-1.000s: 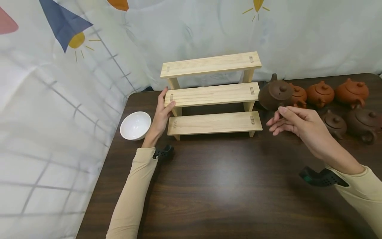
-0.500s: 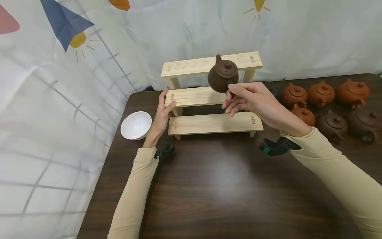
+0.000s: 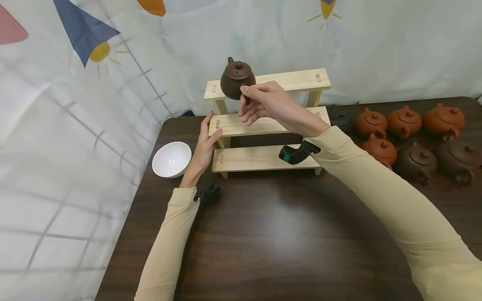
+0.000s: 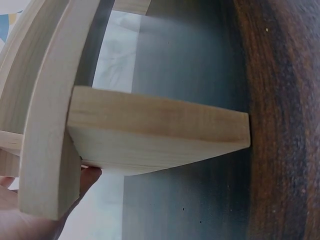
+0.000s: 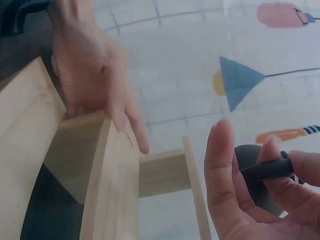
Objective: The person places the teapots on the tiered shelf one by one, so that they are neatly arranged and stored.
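A three-tier light wooden stand (image 3: 263,159) stands on the table. My left hand (image 3: 202,152) grips the left end of its middle tier, thumb at the front edge and fingers at the back. A dark brown teapot (image 3: 234,79) appears over the left part of the top tier, lid up and spout away from me. My right hand (image 3: 276,102) pinches its handle between thumb and fingers. In the right wrist view that teapot (image 5: 265,197) is partly hidden behind my fingers. Whether its base touches the board, I cannot tell.
Right of the stand sit several teapots: a black one (image 3: 340,121), orange-red ones like the near one (image 3: 379,150), and dark brown ones like the one (image 3: 416,161) in front. A white bowl (image 3: 171,159) stands at the left. A printed curtain (image 3: 180,50) hangs behind the table.
My right hand has lifted the dark brown teapot from beside the stand's right end and carried it left and up to the top tier's left part. My left hand has stayed put.
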`<action>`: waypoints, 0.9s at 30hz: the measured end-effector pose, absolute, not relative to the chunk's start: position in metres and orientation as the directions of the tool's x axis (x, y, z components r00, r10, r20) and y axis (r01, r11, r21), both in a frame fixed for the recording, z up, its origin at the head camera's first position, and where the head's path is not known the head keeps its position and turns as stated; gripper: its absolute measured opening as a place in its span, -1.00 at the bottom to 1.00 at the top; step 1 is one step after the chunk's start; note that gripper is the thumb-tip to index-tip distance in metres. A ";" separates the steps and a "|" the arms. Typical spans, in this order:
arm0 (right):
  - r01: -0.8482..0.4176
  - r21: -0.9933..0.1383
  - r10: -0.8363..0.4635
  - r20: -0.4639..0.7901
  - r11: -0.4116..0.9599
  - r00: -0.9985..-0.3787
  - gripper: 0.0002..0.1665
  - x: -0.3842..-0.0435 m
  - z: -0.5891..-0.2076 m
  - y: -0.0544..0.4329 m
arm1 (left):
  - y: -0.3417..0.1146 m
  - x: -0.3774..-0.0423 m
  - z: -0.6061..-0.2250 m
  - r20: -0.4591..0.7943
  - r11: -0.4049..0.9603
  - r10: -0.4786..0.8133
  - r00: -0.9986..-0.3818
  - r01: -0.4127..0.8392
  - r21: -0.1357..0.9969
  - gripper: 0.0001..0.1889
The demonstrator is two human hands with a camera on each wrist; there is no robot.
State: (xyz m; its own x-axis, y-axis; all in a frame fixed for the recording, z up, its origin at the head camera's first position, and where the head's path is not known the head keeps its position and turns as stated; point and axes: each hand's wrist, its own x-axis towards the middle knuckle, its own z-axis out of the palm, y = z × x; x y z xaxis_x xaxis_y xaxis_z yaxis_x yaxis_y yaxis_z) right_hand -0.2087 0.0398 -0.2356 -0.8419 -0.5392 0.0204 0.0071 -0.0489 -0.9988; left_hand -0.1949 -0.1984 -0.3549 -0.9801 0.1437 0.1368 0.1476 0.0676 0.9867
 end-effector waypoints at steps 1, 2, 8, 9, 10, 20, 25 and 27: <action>0.013 -0.999 -0.538 0.017 -0.052 -0.843 -0.57 -0.211 -0.235 0.035 | -0.199 -0.195 -0.355 0.137 0.073 0.143 -0.980 0.149 0.986 -0.23; 0.018 -0.999 -0.537 0.012 -0.051 -0.843 -0.58 -0.214 -0.234 0.032 | -0.200 -0.194 -0.356 0.139 0.078 0.141 -0.980 0.151 0.985 -0.23; 0.048 -0.998 -0.522 -0.016 -0.049 -0.853 -0.57 -0.227 -0.230 0.014 | -0.201 -0.193 -0.357 0.153 0.088 0.143 -0.978 0.166 0.982 -0.23; 0.053 -0.998 -0.520 -0.021 -0.047 -0.854 -0.56 -0.229 -0.229 0.012 | -0.200 -0.193 -0.357 0.153 0.090 0.144 -0.978 0.167 0.982 -0.23; 0.055 -0.998 -0.519 -0.025 -0.044 -0.855 -0.56 -0.230 -0.228 0.010 | -0.200 -0.194 -0.357 0.153 0.090 0.144 -0.978 0.167 0.982 -0.22; 0.080 -0.996 -0.502 -0.056 -0.026 -0.863 -0.53 -0.236 -0.226 0.000 | -0.198 -0.194 -0.356 0.167 0.087 0.154 -0.974 0.182 0.979 -0.22; 0.084 -0.996 -0.490 -0.067 -0.013 -0.869 -0.53 -0.237 -0.227 -0.004 | -0.199 -0.194 -0.356 0.168 0.087 0.156 -0.973 0.183 0.979 -0.22; 0.075 -0.997 -0.489 -0.066 0.002 -0.870 -0.52 -0.238 -0.228 -0.005 | -0.199 -0.193 -0.355 0.170 0.086 0.158 -0.973 0.185 0.979 -0.22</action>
State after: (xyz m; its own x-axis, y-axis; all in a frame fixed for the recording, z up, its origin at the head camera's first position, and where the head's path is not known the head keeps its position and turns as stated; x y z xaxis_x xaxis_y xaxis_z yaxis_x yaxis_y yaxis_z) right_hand -0.2376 -0.0047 -0.2276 -0.8698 -0.4889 -0.0663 0.0749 0.0019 -0.9972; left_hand -0.1934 -0.1992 -0.3554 -0.9727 0.1584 0.1697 0.1848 0.0861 0.9790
